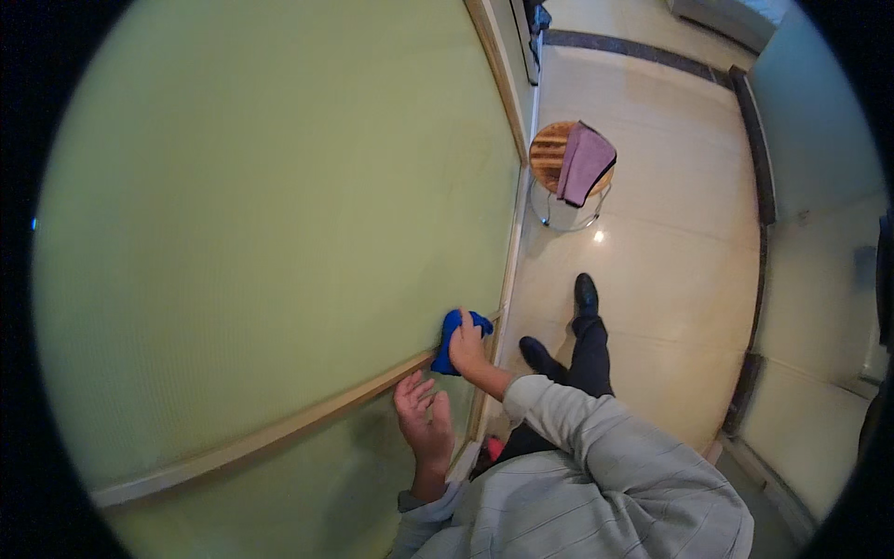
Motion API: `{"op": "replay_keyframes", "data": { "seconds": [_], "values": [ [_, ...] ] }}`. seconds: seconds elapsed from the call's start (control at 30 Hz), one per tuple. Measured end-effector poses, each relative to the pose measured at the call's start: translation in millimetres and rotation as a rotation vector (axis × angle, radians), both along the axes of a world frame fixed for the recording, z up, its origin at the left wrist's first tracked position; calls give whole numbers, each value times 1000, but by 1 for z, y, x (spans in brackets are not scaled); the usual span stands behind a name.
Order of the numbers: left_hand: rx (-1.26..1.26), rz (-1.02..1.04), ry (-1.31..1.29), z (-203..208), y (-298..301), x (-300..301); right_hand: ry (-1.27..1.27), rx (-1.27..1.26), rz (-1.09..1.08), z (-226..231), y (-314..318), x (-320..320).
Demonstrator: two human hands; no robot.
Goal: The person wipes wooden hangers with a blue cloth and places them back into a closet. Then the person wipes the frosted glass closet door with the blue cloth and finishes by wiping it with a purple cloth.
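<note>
My right hand [468, 348] presses a bunched blue cloth [449, 343] against the green ribbed panel, where the light wooden strip [307, 417] meets the panel's edge. Its fingers are closed over the cloth, and part of the cloth shows beyond them. Just below and to the left, my left hand [426, 419] is raised near the strip, palm showing, with fingers loosely bent and apart. Nothing is in it. The pale green panel [279, 205] fills the left side of the view, with wooden trim along its right edge.
A round wooden stool [549, 149] with metal legs stands on the tiled floor [670, 252], a purple cloth [587, 163] draped over it. My dark shoes [585, 294] are on the tiles close to the panel. Frosted glass [815, 270] runs along the right, above a dark floor border.
</note>
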State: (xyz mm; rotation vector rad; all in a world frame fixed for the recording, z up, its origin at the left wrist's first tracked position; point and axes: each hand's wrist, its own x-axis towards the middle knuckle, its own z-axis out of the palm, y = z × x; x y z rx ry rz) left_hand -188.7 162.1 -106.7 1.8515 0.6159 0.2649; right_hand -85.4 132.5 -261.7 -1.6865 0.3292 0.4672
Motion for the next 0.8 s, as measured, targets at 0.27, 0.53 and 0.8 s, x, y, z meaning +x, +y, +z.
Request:
{"op": "replay_keyframes", "data": {
  "seconds": [0.27,0.53,0.8],
  "values": [
    [96,-51,-136,-25,14,7,-522,359,34,166,-39,31],
    [39,22,-20,-34,14,28,-307,147,-294,23,3,96],
    [164,-185,243,-62,28,24,-432,315,-193,56,-4,30]
  ]
}}
